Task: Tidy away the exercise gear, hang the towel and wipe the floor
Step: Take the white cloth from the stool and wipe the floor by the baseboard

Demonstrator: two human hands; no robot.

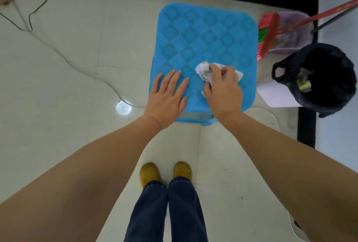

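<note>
Two yellow rounded shoes [165, 172] stand on the pale glossy tiled floor [77, 67]. Beyond them, the left hand [166, 96] lies flat, fingers straight, on a blue quilted square mat [205, 34]. At its three o'clock, the right hand [222, 90] grips a crumpled white tissue [203, 69] against the mat. A black-lined round bin [325, 79] sits at three o'clock of the mat.

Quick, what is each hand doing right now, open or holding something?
Left hand: open, fingers straight, resting flat on the blue stool.
Right hand: closed around a crumpled white tissue, pressing it on the stool.
</note>
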